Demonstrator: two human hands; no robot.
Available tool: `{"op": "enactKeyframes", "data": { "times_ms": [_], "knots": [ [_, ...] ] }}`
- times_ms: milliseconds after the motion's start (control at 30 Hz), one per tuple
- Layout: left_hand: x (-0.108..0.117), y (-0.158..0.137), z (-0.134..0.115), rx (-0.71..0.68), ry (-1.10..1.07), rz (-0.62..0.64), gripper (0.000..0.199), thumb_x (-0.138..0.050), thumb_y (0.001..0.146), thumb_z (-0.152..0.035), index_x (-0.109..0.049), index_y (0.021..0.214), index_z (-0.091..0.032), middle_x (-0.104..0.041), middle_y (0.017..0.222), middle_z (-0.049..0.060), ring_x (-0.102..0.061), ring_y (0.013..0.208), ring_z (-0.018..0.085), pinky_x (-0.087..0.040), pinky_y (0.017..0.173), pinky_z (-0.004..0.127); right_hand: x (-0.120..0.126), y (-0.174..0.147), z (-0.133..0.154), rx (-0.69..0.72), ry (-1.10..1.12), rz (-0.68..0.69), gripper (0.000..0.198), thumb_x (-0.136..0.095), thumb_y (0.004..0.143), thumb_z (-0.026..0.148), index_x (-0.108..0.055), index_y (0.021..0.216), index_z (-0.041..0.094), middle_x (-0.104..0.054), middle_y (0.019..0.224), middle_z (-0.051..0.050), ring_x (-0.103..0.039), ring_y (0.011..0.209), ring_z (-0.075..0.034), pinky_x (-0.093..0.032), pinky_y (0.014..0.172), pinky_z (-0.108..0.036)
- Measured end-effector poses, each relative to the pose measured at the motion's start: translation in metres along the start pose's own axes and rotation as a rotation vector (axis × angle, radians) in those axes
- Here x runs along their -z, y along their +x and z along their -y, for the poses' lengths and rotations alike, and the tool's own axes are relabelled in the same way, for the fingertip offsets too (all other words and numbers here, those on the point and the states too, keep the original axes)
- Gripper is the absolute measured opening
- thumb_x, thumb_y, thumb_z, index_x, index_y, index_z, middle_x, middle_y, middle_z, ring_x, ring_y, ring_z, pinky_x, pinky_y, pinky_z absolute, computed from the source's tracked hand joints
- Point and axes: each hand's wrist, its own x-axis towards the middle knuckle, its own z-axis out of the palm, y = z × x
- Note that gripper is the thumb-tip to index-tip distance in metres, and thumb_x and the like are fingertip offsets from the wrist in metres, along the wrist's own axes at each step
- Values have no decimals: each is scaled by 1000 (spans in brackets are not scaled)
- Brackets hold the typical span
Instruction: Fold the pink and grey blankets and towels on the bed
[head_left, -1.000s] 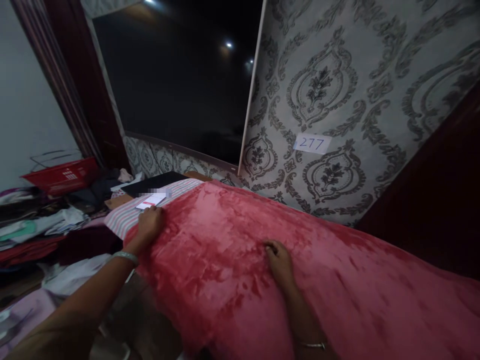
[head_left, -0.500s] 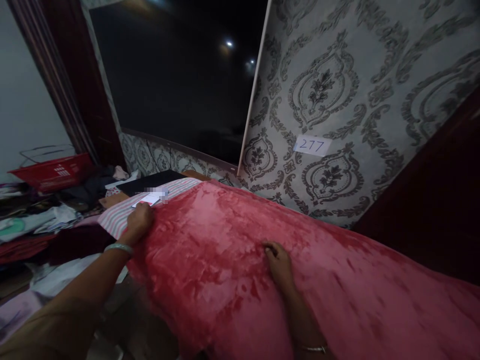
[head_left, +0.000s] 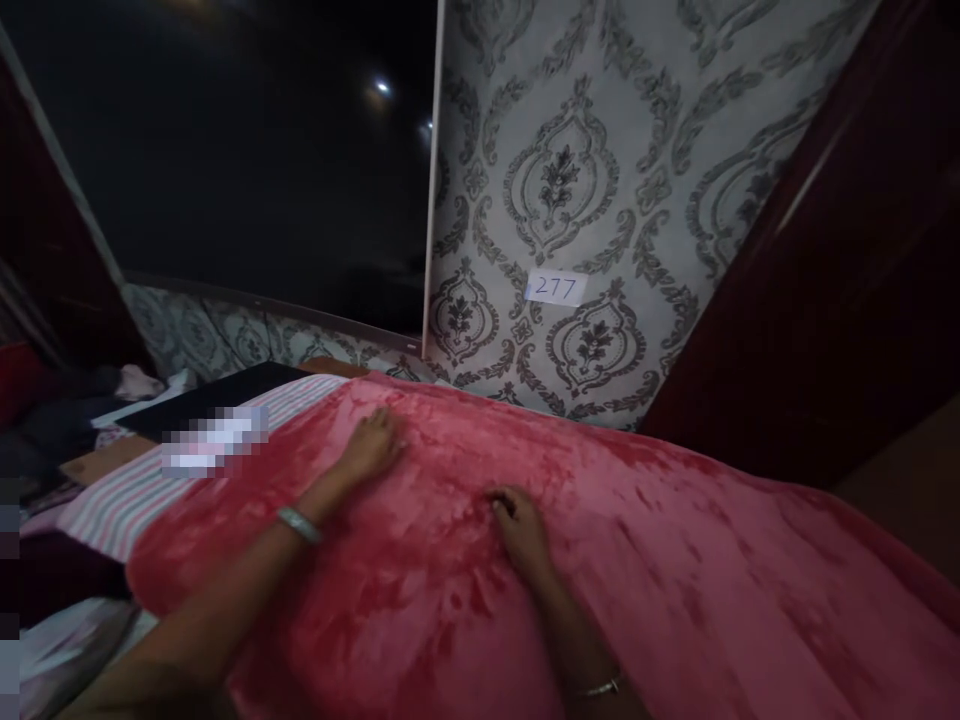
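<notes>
A red and pink plush blanket (head_left: 450,600) is spread over a raised surface before me, with small creases near my hands. My left hand (head_left: 373,442), wearing a pale bangle (head_left: 299,523) at the wrist, lies on the blanket's far left part with its fingers stretched over the pile. Nearer the middle, my right hand (head_left: 519,522) is closed in a pinch at the blanket's surface, its fingertips curled together on the fabric. A thin bracelet (head_left: 600,689) circles that wrist. Striped cloth (head_left: 112,510) shows along the blanket's left edge.
Behind the blanket hangs a large dark screen (head_left: 262,150) on a patterned wall (head_left: 570,190). A paper marked 277 (head_left: 556,287) is stuck there. To the left lie a flat black item (head_left: 210,395), cardboard (head_left: 101,460) and a pale plastic bag (head_left: 71,640). A dark frame (head_left: 757,270) slants at right.
My left hand has moved right, from the blanket's left edge beside the striped cloth onto the blanket. My right hand keeps its pinch. The view has turned right, and the blanket's left side lies flatter.
</notes>
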Motion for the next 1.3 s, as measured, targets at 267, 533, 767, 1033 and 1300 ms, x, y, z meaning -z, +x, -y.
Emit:
{"op": "enactKeyframes", "data": {
  "times_ms": [267,533,767,1033,1300],
  "knots": [
    [-51,30,-98,-169,-55,74,62,-37,97,-48,-38,152,-19,-29,162,16,-24,150,37,-21,118,62,1,0,4,-5,-21,18,28,-51,73,15,-74,88,21,-73,91,-5,-65,89,-20,-51,85,-32],
    [-59,40,-92,-172,-44,97,62,-35,97,-47,-36,153,-21,-29,162,14,-24,150,35,-22,117,63,2,1,10,-12,-60,16,30,-51,75,10,-74,91,22,-73,93,-4,-64,92,-18,-49,87,-30],
    [-67,52,-92,-175,-31,37,61,-35,94,-45,-43,150,-20,-35,159,16,-30,147,38,-27,113,65,1,2,11,-64,51,-39,31,-53,76,9,-73,94,22,-71,94,-2,-64,90,-17,-51,88,-31],
    [-45,54,-99,-291,-109,-60,65,-28,94,-42,-47,145,-8,-47,151,19,-39,142,31,-30,117,52,23,22,25,-109,30,-179,34,-47,82,9,-71,104,20,-72,100,-4,-66,94,-16,-54,85,-29],
    [-40,4,-166,-321,-51,73,69,-34,92,-51,-36,154,-20,-22,165,14,-16,151,40,-20,116,65,178,-6,24,-268,-810,23,56,-51,97,35,-42,151,23,-33,161,-9,-21,151,-28,-18,121,-53]
  ]
}}
